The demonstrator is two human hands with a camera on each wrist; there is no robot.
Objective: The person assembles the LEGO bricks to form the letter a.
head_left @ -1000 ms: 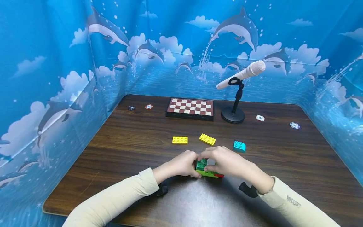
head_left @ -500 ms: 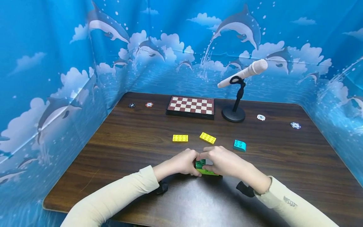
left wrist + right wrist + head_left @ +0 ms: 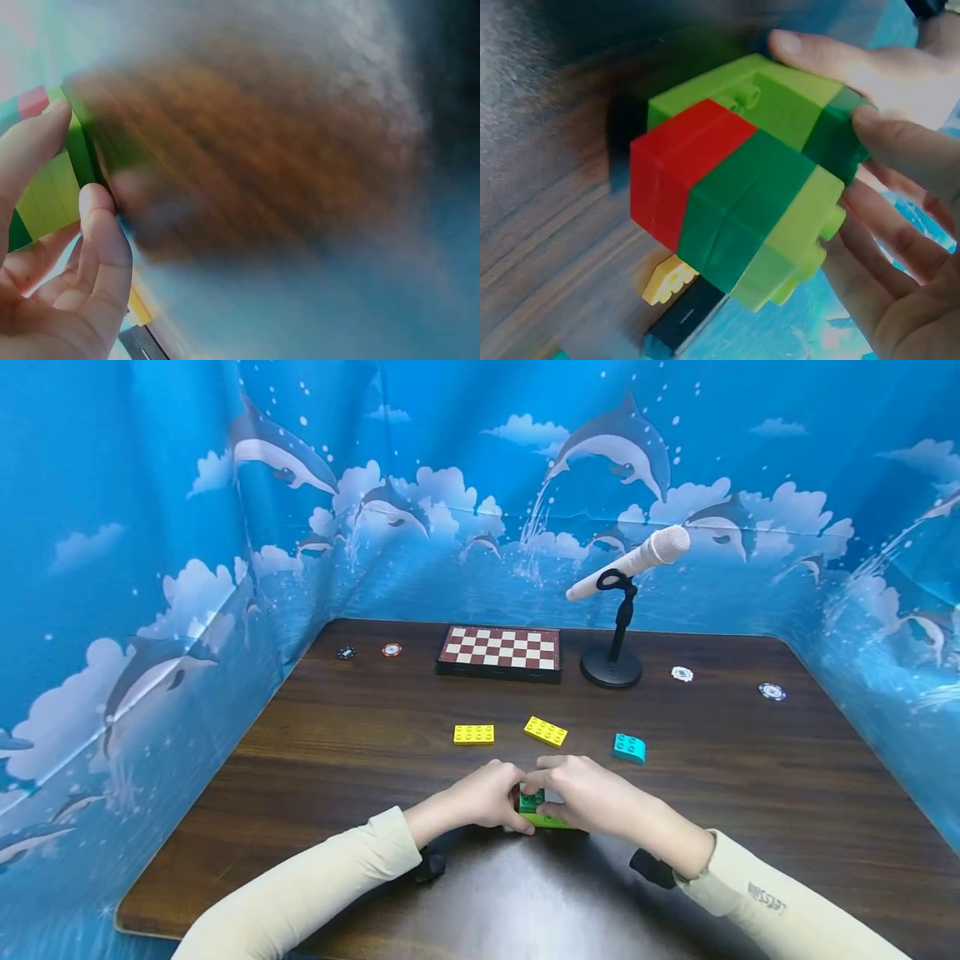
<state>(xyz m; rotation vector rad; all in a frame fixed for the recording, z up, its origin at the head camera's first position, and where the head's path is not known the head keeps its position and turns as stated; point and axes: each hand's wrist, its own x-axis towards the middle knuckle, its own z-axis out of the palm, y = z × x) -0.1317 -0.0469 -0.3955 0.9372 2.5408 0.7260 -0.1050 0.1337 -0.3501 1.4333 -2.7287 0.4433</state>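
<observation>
My left hand (image 3: 483,797) grips the left end of a toy-brick build (image 3: 553,822), its thumb on the near side. From the right, my right hand (image 3: 588,795) pinches the build at a dark green brick (image 3: 531,802) on top. The right wrist view shows a lime base with exposed studs, a red brick (image 3: 682,169), a dark green layer (image 3: 742,202) and a studded lime brick (image 3: 784,247). In the left wrist view, the left thumb and fingers hold lime bricks (image 3: 49,199). My right palm hides part of the build in the head view.
Two yellow bricks (image 3: 474,735) and a turquoise brick (image 3: 629,748) lie beyond the hands. Farther back are a chessboard box (image 3: 499,652) and a white microphone (image 3: 630,562) on a black stand (image 3: 611,666). Several poker chips (image 3: 392,650) lie toward the back corners. A dolphin-print curtain surrounds the table.
Both hands keep their hold on the build. The right hand has shifted slightly over it, and the red brick end visible earlier is now covered in the head view. The head view tilts slightly.
</observation>
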